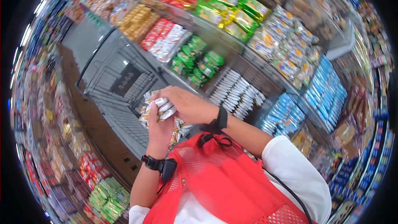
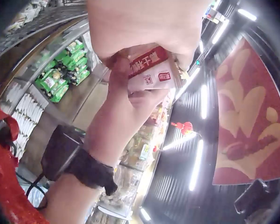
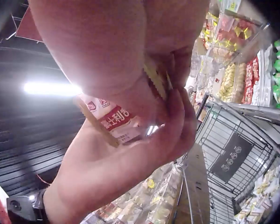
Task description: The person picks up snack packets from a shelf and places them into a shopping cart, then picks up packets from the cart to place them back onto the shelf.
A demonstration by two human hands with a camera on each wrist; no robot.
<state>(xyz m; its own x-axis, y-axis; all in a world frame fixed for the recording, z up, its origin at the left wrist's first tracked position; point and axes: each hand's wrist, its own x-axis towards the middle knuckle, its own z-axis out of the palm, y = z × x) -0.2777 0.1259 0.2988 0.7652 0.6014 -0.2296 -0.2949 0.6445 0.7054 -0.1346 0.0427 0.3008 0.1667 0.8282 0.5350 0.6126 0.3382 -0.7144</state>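
Note:
A small bundle of white wrapped snack packets (image 1: 166, 108) is held between both hands, above the near end of a shopping cart. My left hand (image 1: 159, 126) grips it from below, thumb up along the near side. Over the top and far side curl the fingers of my right hand (image 1: 186, 104). In the left wrist view one snack packet (image 2: 151, 77) shows a red band with pale lettering. The right wrist view has the same kind of snack packet (image 3: 114, 122) between the two palms; the fingers hide much of the bundle.
The grey wire shopping cart (image 1: 97, 81) stands ahead to the left, with loose packets (image 1: 180, 129) at its near end. On the right, tiered bins hold green packets (image 1: 197, 60), white packets (image 1: 236, 93) and blue packets (image 1: 282, 114). More snack shelves (image 1: 62, 141) line the left.

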